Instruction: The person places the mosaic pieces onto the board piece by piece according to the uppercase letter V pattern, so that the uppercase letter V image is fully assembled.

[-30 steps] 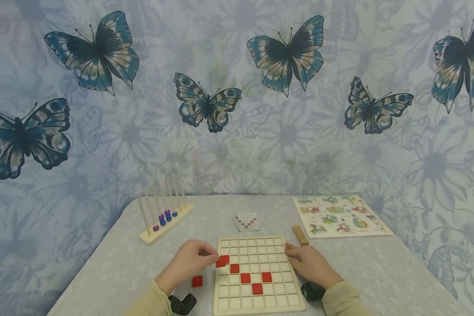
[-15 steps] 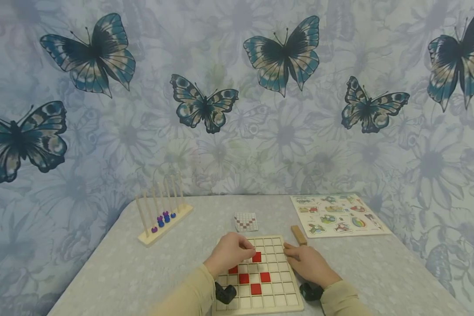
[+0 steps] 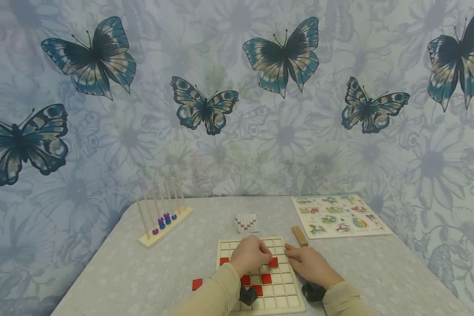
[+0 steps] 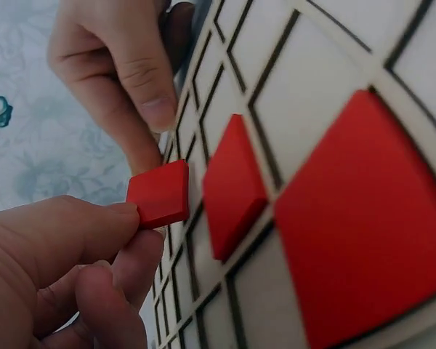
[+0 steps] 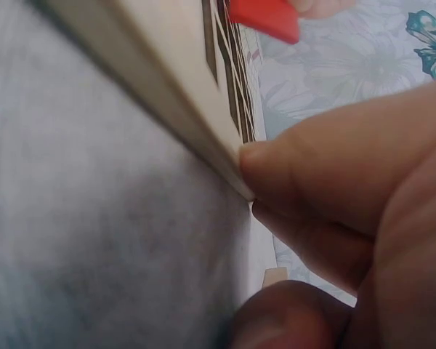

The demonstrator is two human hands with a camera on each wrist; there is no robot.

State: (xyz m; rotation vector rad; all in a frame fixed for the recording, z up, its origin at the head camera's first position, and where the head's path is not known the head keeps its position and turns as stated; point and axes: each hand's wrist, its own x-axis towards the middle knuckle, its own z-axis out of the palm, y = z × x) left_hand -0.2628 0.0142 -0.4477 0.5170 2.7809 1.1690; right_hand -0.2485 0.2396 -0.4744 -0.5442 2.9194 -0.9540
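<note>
My left hand [image 3: 249, 255] pinches a small red square tile [image 3: 274, 262] between thumb and fingers, over the right half of a wooden grid board [image 3: 282, 303]. In the left wrist view the held tile [image 4: 160, 193] is tilted, just above the board's surface. Several other red tiles lie in the squares, among them one red tile [image 3: 266, 278] right of the middle; my left hand and sleeve hide part of the board. My right hand [image 3: 312, 265] grips the board's right edge; in the right wrist view its fingertips [image 5: 258, 156] meet that edge.
One loose red tile [image 3: 197, 284] lies left of the board. Behind it stands a small pattern card [image 3: 246, 223]. A wooden block [image 3: 300, 236] and a picture puzzle board [image 3: 339, 217] are at right, a peg stand with beads [image 3: 166, 230] at left.
My left hand has moved right across the board with the pinched tile. A red tile now shows at the board's left edge. My right hand has stayed at the right edge.
</note>
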